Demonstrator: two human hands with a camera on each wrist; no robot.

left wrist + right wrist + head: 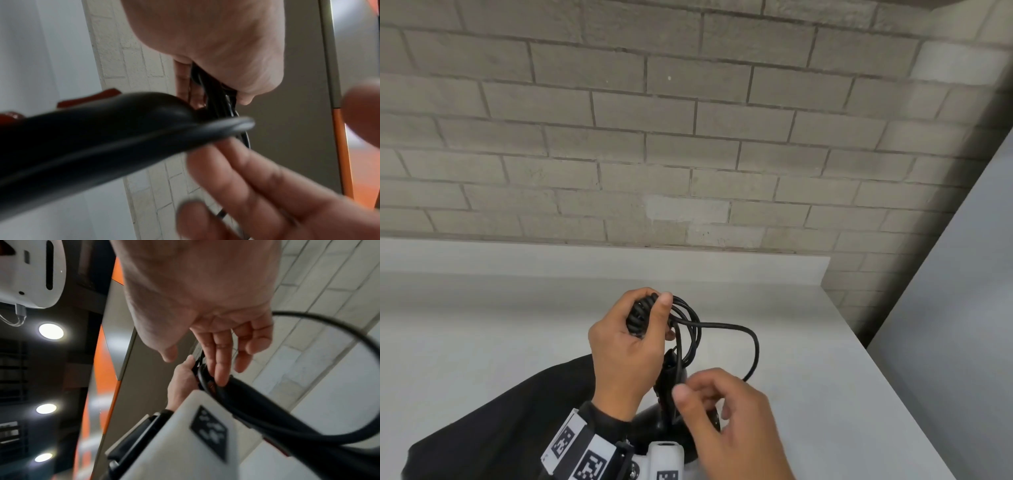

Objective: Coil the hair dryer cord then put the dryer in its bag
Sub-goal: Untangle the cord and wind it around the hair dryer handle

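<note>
Nearest us, our right hand (726,411) hangs loose, gripping nothing; our left hand (626,346) grips the coiled black cord (643,313). Coiling is unfinished: next, gather the trailing loop.

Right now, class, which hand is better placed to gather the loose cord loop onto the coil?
The right hand. Its fingers are free beside the loose cord loop, while the left hand already grips the coiled cord and cannot let go.

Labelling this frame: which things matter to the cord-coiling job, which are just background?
Job:
- cord, coils gripped in left hand
- hair dryer
- right hand, fingers loose near the dryer

Background:
- white counter
- brick wall
</note>
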